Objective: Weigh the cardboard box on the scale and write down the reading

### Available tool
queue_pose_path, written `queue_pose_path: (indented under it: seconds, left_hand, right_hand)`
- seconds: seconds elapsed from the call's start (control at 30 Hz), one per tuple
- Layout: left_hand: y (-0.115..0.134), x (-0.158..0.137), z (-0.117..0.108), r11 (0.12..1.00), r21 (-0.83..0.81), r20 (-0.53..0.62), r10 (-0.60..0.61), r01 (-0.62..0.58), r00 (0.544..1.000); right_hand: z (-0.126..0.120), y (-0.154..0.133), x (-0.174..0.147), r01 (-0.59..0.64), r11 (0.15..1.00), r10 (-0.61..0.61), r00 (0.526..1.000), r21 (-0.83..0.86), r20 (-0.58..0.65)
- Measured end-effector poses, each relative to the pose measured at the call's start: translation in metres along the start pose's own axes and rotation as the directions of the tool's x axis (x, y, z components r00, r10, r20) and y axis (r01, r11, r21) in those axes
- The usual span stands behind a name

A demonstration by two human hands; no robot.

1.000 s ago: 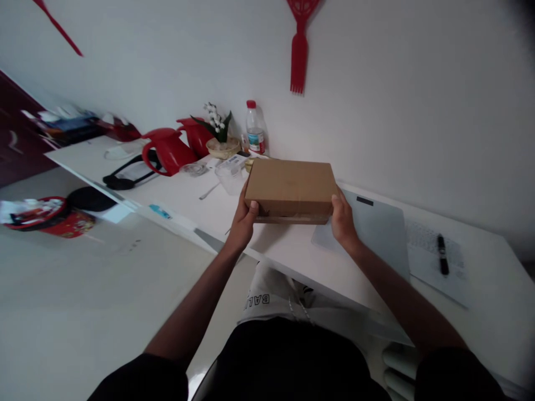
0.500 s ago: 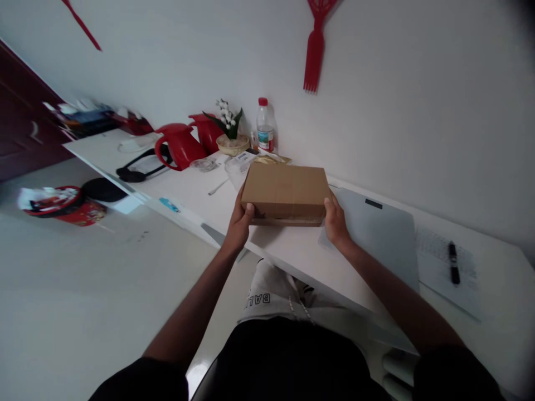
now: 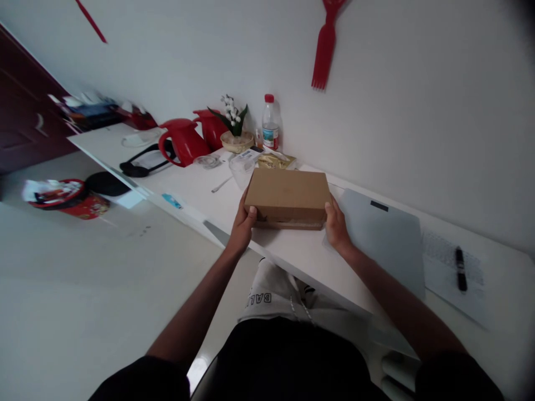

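Box (image 3: 288, 192) of brown cardboard sits between both hands over the middle of the white desk (image 3: 301, 245); whether its underside touches the top cannot be told. The left hand (image 3: 242, 227) grips its left end, thumb pressed on the near face, the other fingers mostly hidden behind the side. The right hand (image 3: 336, 227) clasps the right end likewise, thumb at the near corner, its remaining fingers largely out of sight. A strip of white surface runs between the box and the desk's near edge, with more to the left, past a thin utensil (image 3: 221, 184). Far side is tighter: a clear container (image 3: 241, 170) stands just beyond the far left corner, a gold packet (image 3: 273, 161) behind the far edge, then the wall (image 3: 409, 111). To the right, a flat silver slab (image 3: 382, 239) begins near the right hand.
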State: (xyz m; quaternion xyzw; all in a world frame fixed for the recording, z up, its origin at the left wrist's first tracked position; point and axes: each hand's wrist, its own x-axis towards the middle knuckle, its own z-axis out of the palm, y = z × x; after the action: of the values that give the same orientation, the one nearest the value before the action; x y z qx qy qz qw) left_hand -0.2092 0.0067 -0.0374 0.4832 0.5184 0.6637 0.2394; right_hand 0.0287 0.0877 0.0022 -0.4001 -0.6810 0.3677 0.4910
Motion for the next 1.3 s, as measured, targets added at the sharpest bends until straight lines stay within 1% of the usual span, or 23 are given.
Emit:
queue_pose_path:
  seconds: [0.17, 0.37, 0.57, 0.73, 0.87, 0.93, 0.97, 1.07, 1.17, 1.2, 1.3]
  left_hand:
    - [-0.003, -0.002, 0.000, 1.000, 0.018, 0.008, 0.018, -0.018, 1.000]
    - [-0.003, -0.005, 0.001, 0.997, 0.030, 0.021, 0.073, -0.074, 0.997]
    - [-0.001, -0.008, 0.003, 0.998, 0.047, -0.009, 0.046, -0.046, 0.999]
    - [-0.001, -0.008, 0.006, 0.998, 0.011, -0.022, 0.055, -0.055, 0.998]
    - [-0.003, -0.008, 0.004, 0.998, 0.019, -0.036, 0.059, -0.058, 0.998]
    - [0.002, -0.008, 0.004, 0.993, 0.057, -0.052, 0.109, -0.106, 0.993]
    - [0.006, -0.007, 0.004, 0.984, 0.079, -0.056, 0.163, -0.158, 0.985]
    - [0.029, -0.005, 0.007, 0.925, 0.169, -0.038, 0.351, -0.340, 0.935]
    - [0.059, 0.000, 0.017, 0.847, 0.281, 0.028, 0.463, -0.451, 0.886]
    - [0.068, 0.002, 0.022, 0.827, 0.292, 0.056, 0.487, -0.481, 0.872]
    - [0.091, 0.005, 0.043, 0.791, 0.230, 0.103, 0.560, -0.567, 0.822]
  right_hand:
    - [0.000, -0.003, -0.001, 0.011, 1.000, -0.011, 1.000, 0.000, 0.019]
    - [0.001, 0.000, -0.004, 0.028, 1.000, -0.028, 1.000, -0.002, -0.004]
    - [0.001, 0.004, -0.005, -0.003, 1.000, 0.003, 1.000, -0.002, -0.014]
    - [-0.004, 0.004, -0.003, 0.023, 1.000, -0.023, 0.997, 0.004, 0.068]
    - [-0.015, 0.003, 0.000, 0.025, 0.998, -0.017, 0.991, -0.055, 0.136]
    - [-0.022, 0.003, 0.001, 0.015, 0.995, 0.001, 0.987, -0.097, 0.158]
    - [-0.026, 0.002, 0.001, 0.003, 0.993, 0.016, 0.987, -0.119, 0.162]
    - [-0.038, 0.001, 0.003, -0.010, 0.981, 0.044, 0.984, -0.194, 0.170]
    - [-0.052, -0.003, 0.005, 0.073, 0.963, -0.025, 0.982, -0.261, 0.185]
    - [-0.058, -0.006, 0.005, 0.105, 0.955, -0.055, 0.982, -0.276, 0.182]
    - [-0.075, -0.019, 0.006, 0.186, 0.937, -0.142, 0.976, -0.297, 0.163]
